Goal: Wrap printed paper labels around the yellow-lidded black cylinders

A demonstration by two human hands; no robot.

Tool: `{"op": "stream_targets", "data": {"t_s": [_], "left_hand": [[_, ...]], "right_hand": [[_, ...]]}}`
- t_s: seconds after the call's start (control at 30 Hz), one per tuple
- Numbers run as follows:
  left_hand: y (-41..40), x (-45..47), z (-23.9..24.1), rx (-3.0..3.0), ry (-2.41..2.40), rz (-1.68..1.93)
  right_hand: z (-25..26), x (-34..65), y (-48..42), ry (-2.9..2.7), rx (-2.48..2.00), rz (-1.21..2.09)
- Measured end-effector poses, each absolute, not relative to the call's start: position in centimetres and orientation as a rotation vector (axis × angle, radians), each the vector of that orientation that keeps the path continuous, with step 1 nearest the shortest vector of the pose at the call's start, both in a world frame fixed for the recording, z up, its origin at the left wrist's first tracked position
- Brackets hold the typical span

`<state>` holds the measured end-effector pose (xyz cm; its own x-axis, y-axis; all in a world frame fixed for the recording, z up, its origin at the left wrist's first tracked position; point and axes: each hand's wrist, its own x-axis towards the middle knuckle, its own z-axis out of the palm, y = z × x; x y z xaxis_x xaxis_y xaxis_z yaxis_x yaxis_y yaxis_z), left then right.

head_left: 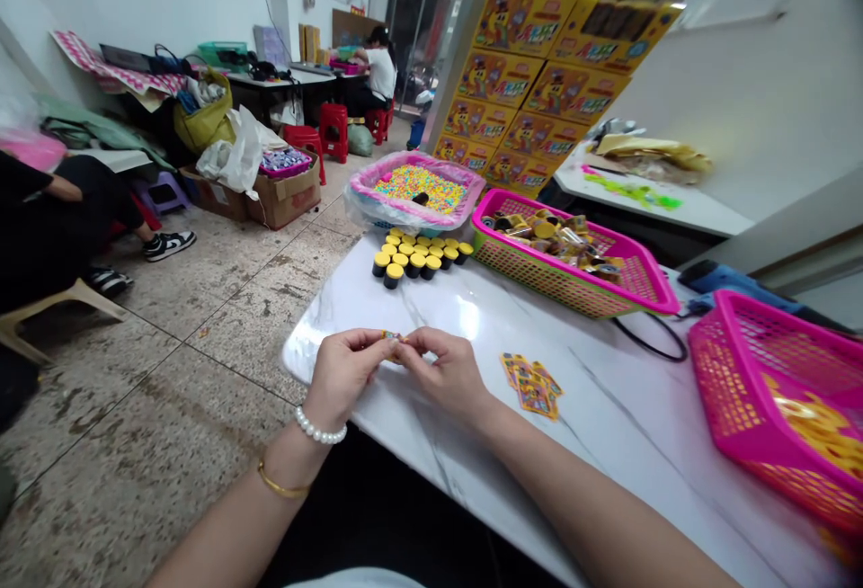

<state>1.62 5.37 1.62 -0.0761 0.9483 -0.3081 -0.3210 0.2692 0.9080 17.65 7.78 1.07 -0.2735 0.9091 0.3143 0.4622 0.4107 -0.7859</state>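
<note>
My left hand (pixel 346 369) and my right hand (pixel 446 369) meet over the table's near left edge, fingers pinched together. Between their fingertips is a small yellow printed card (pixel 391 336), mostly hidden by the fingers. It looks like the loose printed cards (pixel 532 385) that lie in a small overlapping pile to the right of my right hand. Beyond my hands, several small black tubs with yellow lids (pixel 394 275) stand upright in rows on the white marbled table (pixel 485 327).
A pink-lined basin (pixel 465 201) of colourful beads stands behind the tubs. A pink-and-green basket (pixel 573 287) holds wrapped pieces; another pink basket (pixel 728 381) with yellow pieces is at right. Stacked yellow boxes (pixel 519 80) rise behind. People sit at the left and far back.
</note>
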Motion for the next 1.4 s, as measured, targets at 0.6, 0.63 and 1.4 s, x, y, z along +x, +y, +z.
{"op": "stream_targets", "data": {"t_s": [0.6,0.63,1.4], "left_hand": [[5.9,-0.2,1.7,1.733,1.092,0.873],[6.2,-0.2,1.9,1.720,1.072,0.880],[3.9,3.0,0.3,0.761,1.188,1.498]], "right_hand": [[4.4,19.9,9.4,-2.132,-1.169,1.467],[4.1,19.8,9.2,-2.130,-1.176,1.521],[2.3,17.2,7.5,-1.309,-1.202,1.263]]}}
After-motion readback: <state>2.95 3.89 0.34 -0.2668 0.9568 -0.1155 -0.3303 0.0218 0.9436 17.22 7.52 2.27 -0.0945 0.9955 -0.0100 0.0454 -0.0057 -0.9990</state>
